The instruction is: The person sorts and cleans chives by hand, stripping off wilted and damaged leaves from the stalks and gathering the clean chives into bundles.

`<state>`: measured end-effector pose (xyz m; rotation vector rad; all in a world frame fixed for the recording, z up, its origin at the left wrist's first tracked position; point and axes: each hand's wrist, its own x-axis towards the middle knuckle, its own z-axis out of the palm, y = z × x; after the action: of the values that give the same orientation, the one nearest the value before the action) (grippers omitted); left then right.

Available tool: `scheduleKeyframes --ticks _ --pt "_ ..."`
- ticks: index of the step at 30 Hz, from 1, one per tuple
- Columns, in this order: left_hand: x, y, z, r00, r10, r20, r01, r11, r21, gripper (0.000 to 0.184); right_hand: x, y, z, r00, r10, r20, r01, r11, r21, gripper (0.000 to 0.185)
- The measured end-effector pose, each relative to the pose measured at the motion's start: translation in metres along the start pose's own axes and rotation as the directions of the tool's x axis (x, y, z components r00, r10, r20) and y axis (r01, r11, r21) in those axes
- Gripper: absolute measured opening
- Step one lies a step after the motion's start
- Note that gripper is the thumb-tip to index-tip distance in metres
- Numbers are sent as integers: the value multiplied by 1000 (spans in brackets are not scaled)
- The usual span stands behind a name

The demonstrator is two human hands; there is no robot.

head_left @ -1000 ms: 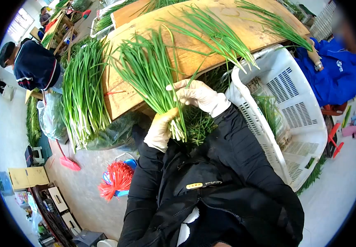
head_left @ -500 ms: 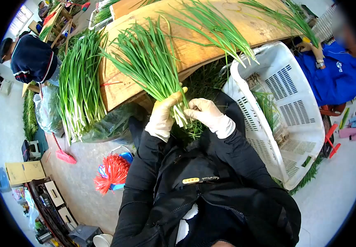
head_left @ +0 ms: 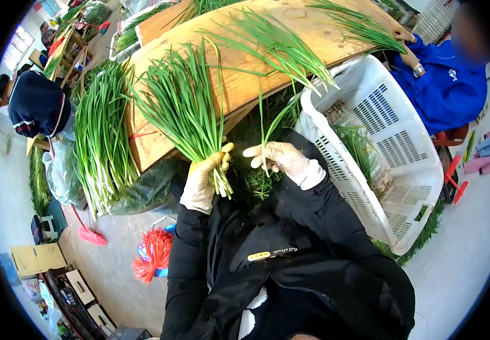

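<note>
My left hand (head_left: 204, 174), in a pale glove, is wrapped round the lower stems of a bunch of long green stalks (head_left: 184, 107), whose leaves fan out over the wooden table (head_left: 233, 90). To its right, my gloved right hand (head_left: 282, 160) pinches a thin green stalk (head_left: 263, 127) that stands upright between the fingers, apart from the bunch. A large pile of green stalks (head_left: 104, 136) hangs over the table's left end. A smaller loose bunch (head_left: 282, 48) lies on the table beyond my hands.
A white slotted basket (head_left: 395, 224) holding some stalks is at the right. Beside it sits a person in blue (head_left: 443, 85), both hands at other stalks. Another person in dark clothes (head_left: 39, 102) is at the left. A red stringy bundle (head_left: 154, 255) is near the floor.
My right hand has moved away from the bunch's stem ends, now with a separate stalk in its fingers. My left hand still holds the bunch. The view has shifted slightly.
</note>
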<state>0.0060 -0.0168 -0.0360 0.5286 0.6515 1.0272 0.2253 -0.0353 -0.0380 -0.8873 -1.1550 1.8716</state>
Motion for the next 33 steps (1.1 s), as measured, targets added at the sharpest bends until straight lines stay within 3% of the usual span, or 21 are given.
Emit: scheduleKeyframes --ticks 5,9,10,12,13,14,15,16,18,19,20,22,24,26,28,30,31,32,33 --pt "-1 -4 2 1000 9 -11 -8 999 47 43 -3 15 -10 999 -32 -6 31 993 -112 38" --pt "-6 -9 -4 1000 0 -30 1 1000 26 40 -3 35 -8 987 -55 -151 36 991 -130 26" --pt "-7 -10 -7 999 -2 -32 3 1000 29 39 -5 43 -7 984 -19 -177 -11 985 -170 21" --pt "-10 -13 -12 1000 -19 -7 18 1000 -21 40 -9 64 -6 962 219 -163 -255 934 -250 32" --pt "-11 -13 -14 999 -31 -7 31 999 -33 39 -8 64 -10 911 408 -52 -356 717 -600 41" --pt "-13 -14 -16 999 -45 -9 45 998 -47 38 -6 57 -11 798 602 -24 -319 388 -865 50" --pt "-13 -16 -21 998 -56 4 56 997 -50 37 -1 48 -7 860 510 27 -158 314 -936 64" --pt "-13 -17 -25 998 -68 15 69 996 -52 36 2 37 -1 960 260 -100 -201 396 -896 63" --pt "-14 -16 -23 997 -66 47 69 995 -66 35 26 18 5 985 -57 -164 -75 713 -697 60" --pt "-15 -15 -20 997 -69 47 71 996 -55 35 37 2 12 981 -105 -163 -25 762 -647 53" --pt "-15 -14 -17 996 -70 47 72 996 -45 34 50 -11 18 974 -154 -165 26 805 -593 46" --pt "-14 -18 -21 995 -96 31 98 993 -59 35 79 -8 20 980 -46 -195 -33 922 -385 31" --pt "-15 -16 -18 997 -67 43 71 993 -98 37 83 -9 21 954 -161 -253 91 959 -268 17" --pt "-14 -11 -18 995 -68 68 77 988 -133 39 80 -8 5 966 -177 -191 188 981 46 17" --pt "-16 -5 -5 995 -59 82 76 972 -224 43 62 -13 10 951 -118 -287 192 951 243 34" --pt "-8 -11 -11 993 -81 89 99 969 -227 42 59 -9 5 978 -97 -185 101 995 14 22" --pt "-5 -16 -15 995 -74 62 85 978 -191 39 58 -3 9 977 -115 -182 115 993 -10 21" --pt "-3 -20 -16 997 -70 35 75 985 -154 36 62 1 20 959 -125 -254 75 978 -196 16" --pt "-1 -26 -15 994 -83 -66 74 989 -126 29 65 4 22 964 -96 -246 41 974 -222 15"
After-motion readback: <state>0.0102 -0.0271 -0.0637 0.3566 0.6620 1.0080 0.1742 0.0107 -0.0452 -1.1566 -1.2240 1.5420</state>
